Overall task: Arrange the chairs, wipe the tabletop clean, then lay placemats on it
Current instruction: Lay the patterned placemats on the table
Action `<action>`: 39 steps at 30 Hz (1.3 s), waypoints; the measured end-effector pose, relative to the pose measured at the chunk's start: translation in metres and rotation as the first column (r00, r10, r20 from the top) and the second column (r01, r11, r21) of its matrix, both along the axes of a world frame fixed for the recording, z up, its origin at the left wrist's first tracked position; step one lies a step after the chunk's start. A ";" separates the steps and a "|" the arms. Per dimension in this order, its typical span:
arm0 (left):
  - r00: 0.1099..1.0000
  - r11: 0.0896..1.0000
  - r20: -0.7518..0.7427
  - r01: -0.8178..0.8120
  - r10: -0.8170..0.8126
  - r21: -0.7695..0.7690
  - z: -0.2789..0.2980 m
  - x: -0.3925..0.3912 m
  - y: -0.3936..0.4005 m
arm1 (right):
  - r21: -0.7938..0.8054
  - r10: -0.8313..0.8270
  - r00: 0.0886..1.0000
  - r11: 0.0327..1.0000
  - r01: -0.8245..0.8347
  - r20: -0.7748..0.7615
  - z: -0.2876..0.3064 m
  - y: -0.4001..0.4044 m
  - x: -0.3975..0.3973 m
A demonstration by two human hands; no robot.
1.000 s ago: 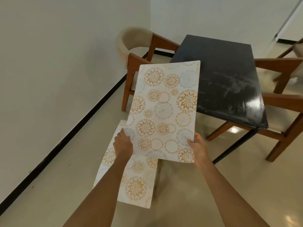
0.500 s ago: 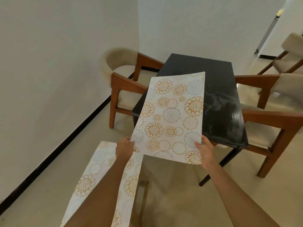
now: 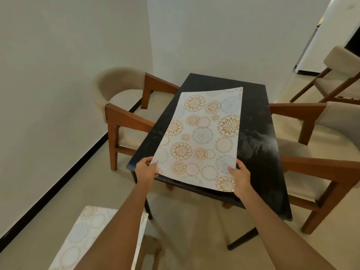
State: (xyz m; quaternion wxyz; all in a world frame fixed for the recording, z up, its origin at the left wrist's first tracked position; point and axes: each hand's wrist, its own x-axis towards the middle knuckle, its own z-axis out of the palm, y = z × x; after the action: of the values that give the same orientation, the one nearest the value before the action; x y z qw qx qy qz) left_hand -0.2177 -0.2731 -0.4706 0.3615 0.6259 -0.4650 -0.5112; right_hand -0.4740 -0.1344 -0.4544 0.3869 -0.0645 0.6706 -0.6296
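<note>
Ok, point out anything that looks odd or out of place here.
The floral-patterned white placemat held by the left hand and right hand sits skewed over the black rectangular tabletop, its near edge overhanging. A second patterned placemat lies off the table, lower left. Pale smears mark the tabletop.

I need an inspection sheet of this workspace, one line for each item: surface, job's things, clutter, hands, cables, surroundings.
Surface: black tabletop, glossy, with pale smears; no placemat lies flat on it yet.
Job's things: patterned placemat held above the tabletop, far edge curled up; second placemat lower left, partly behind the left forearm; what it rests on is unclear.
Clutter: nothing seen.
Hands: left hand pinches the placemat's near left corner; right hand grips the near right corner.
Cables: nothing seen.
Surroundings: left armchair tucked beside the table, right armchair opposite, another chair behind it; white walls, beige floor.
</note>
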 end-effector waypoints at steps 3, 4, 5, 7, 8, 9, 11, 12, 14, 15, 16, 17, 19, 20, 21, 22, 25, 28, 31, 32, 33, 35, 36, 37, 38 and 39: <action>0.996 0.998 -0.064 -0.059 0.061 0.036 0.001 -0.027 -0.025 | -0.004 0.000 1.000 1.000 0.000 0.008 0.005 -0.027 -0.026; 0.992 0.995 -0.095 -0.081 0.086 0.054 0.003 -0.038 -0.034 | -0.010 0.000 1.000 1.000 0.000 0.010 0.006 -0.037 -0.035; 0.983 0.991 -0.138 -0.108 0.118 0.074 0.005 -0.047 -0.043 | -0.018 -0.002 1.000 1.000 0.002 0.008 0.007 -0.047 -0.044; 0.960 0.983 -0.217 -0.156 0.175 0.101 0.012 -0.066 -0.060 | -0.023 -0.013 1.000 1.000 0.013 0.012 0.008 -0.067 -0.061; 0.952 0.978 -0.233 -0.175 0.198 0.115 0.014 -0.076 -0.070 | -0.019 -0.018 1.000 1.000 0.018 0.016 0.008 -0.077 -0.070; 0.947 0.974 -0.242 -0.186 0.213 0.126 0.017 -0.087 -0.082 | -0.011 -0.021 1.000 1.000 0.022 0.021 0.007 -0.090 -0.080; 0.939 0.969 -0.256 -0.195 0.230 0.153 0.022 -0.105 -0.104 | 0.011 -0.027 0.999 1.000 0.027 0.026 0.006 -0.114 -0.097; 0.935 0.967 -0.266 -0.197 0.234 0.160 0.023 -0.115 -0.116 | 0.015 -0.022 0.999 1.000 0.021 0.031 0.006 -0.128 -0.107; 0.933 0.965 -0.267 -0.202 0.242 0.169 0.021 -0.135 -0.139 | 0.028 -0.014 0.998 1.000 0.012 0.055 0.004 -0.154 -0.126; 0.930 0.962 -0.267 -0.210 0.252 0.176 0.021 -0.144 -0.150 | 0.038 -0.014 0.998 0.999 0.011 0.065 0.002 -0.166 -0.134; 0.927 0.959 -0.270 -0.216 0.260 0.181 0.021 -0.151 -0.158 | 0.048 -0.011 0.998 0.999 0.008 0.067 0.002 -0.175 -0.139; 0.921 0.957 -0.279 -0.225 0.270 0.183 0.017 -0.159 -0.168 | 0.054 -0.001 0.998 0.999 -0.003 0.067 0.003 -0.186 -0.146; 0.916 0.950 -0.272 -0.250 0.294 0.185 0.011 -0.172 -0.184 | 0.067 0.023 0.997 0.997 -0.028 0.074 0.002 -0.206 -0.158; 0.913 0.945 -0.263 -0.268 0.311 0.187 0.009 -0.176 -0.191 | 0.079 0.033 0.996 0.996 -0.040 0.082 0.000 -0.216 -0.163; 0.910 0.940 -0.254 -0.286 0.327 0.185 0.005 -0.177 -0.196 | 0.091 0.043 0.995 0.995 -0.050 0.087 -0.002 -0.223 -0.165; 0.909 0.936 -0.242 -0.301 0.340 0.185 0.000 -0.179 -0.202 | 0.100 0.056 0.994 0.993 -0.065 0.091 -0.005 -0.232 -0.167; 0.909 0.931 -0.224 -0.315 0.352 0.186 -0.013 -0.185 -0.215 | 0.118 0.068 0.991 0.990 -0.081 0.113 -0.014 -0.254 -0.172; 0.914 0.928 -0.202 -0.311 0.351 0.205 -0.025 -0.189 -0.232 | 0.136 0.068 0.990 0.987 -0.085 0.126 -0.024 -0.273 -0.175; 0.926 0.929 -0.189 -0.278 0.326 0.243 -0.036 -0.193 -0.250 | 0.151 0.041 0.988 0.986 -0.064 0.150 -0.035 -0.285 -0.177; 0.929 0.929 -0.186 -0.271 0.321 0.250 -0.039 -0.194 -0.255 | 0.159 0.037 0.988 0.985 -0.061 0.150 -0.038 -0.289 -0.178; 0.931 0.930 -0.180 -0.268 0.317 0.252 -0.043 -0.196 -0.260 | 0.167 0.034 0.988 0.984 -0.059 0.150 -0.040 -0.293 -0.179; 0.934 0.927 -0.157 -0.274 0.320 0.257 -0.048 -0.197 -0.267 | 0.182 0.032 0.986 0.981 -0.062 0.166 -0.047 -0.303 -0.181; 0.935 0.924 -0.144 -0.281 0.325 0.261 -0.050 -0.197 -0.268 | 0.186 0.030 0.984 0.981 -0.063 0.174 -0.049 -0.306 -0.181; 0.933 0.921 -0.138 -0.288 0.332 0.262 -0.054 -0.197 -0.271 | 0.189 0.028 0.983 0.980 -0.063 0.180 -0.052 -0.309 -0.180; 0.932 0.919 -0.134 -0.294 0.336 0.264 -0.058 -0.197 -0.274 | 0.198 0.025 0.984 0.978 -0.061 0.179 -0.055 -0.313 -0.180; 0.932 0.917 -0.131 -0.295 0.338 0.267 -0.062 -0.198 -0.276 | 0.208 0.025 0.985 0.976 -0.061 0.171 -0.057 -0.317 -0.180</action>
State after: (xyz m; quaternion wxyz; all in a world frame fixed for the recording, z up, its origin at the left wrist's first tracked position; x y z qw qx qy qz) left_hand -0.4153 -0.5491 -0.5323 0.3998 0.6852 -0.2577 -0.5516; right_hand -0.6543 -0.4510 -0.5116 0.4600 0.0158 0.6976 -0.5491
